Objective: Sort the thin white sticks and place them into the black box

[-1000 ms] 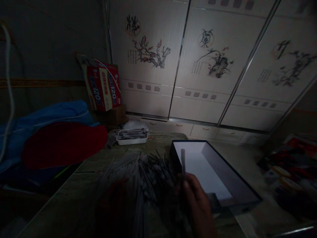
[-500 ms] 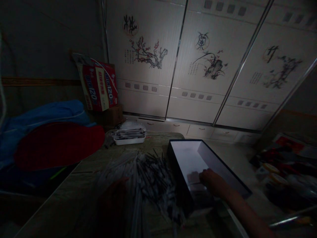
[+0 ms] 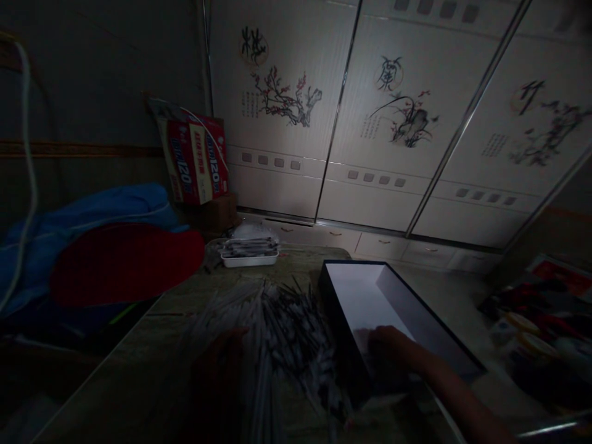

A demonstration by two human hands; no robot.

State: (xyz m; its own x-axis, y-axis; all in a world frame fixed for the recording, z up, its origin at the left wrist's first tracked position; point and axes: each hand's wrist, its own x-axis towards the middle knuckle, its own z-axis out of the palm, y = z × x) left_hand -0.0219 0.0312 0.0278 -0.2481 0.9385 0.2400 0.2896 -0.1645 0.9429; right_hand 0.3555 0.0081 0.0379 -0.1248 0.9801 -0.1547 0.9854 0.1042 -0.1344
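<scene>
A dark-rimmed box with a pale inside (image 3: 370, 293) stands at the right of the table. Inside its near end is my right hand (image 3: 395, 348), fingers pointing down into shadow; what they hold, if anything, is hidden. Clear, thin plastic-looking pieces (image 3: 259, 357) lie in a heap on the table, beside a pile of dark-tipped thin sticks (image 3: 298, 333) that reaches toward the box. My left hand (image 3: 224, 354) rests at the left side of the clear heap, very dark, its finger shape hard to make out.
A white tray (image 3: 250, 261) of similar thin pieces sits at the table's far edge (image 3: 319, 253). Red (image 3: 124, 262) and blue cloth (image 3: 111, 206) lie at left. A red carton (image 3: 197, 160) stands behind. Assorted items (image 3: 527, 336) are at far right.
My right hand has lowered a little into the near end of the box. The whole view has shifted slightly, and my left hand stays beside the clear heap.
</scene>
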